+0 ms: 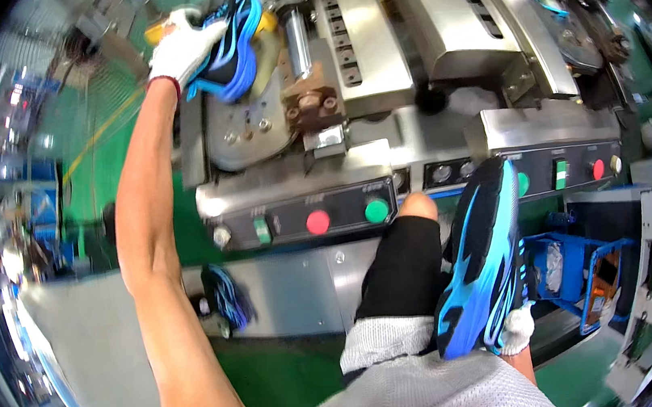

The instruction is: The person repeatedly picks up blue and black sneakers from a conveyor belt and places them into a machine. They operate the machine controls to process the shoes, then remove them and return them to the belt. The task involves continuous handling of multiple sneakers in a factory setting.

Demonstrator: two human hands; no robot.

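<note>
At the far left station of a metal machine (251, 123), my left hand (184, 46), in a white knit glove with a red cuff, is closed on a black and blue sports shoe (238, 47). That shoe sits over the station's rounded metal plate, beside a steel cylinder. Down at my right side, my right hand (518, 330), also white-gloved, grips another black and blue sports shoe (479, 258). This second shoe stands nearly upright, its patterned sole turned toward me. It hides most of that hand's fingers.
Below the plate runs a control panel (295, 219) with red and green buttons. A dark shoe with blue strands (228, 297) lies lower left. A blue crate (571, 275) stands at right. More machine parts (579, 42) fill the far right. My bent knee (420, 206) nears the panel.
</note>
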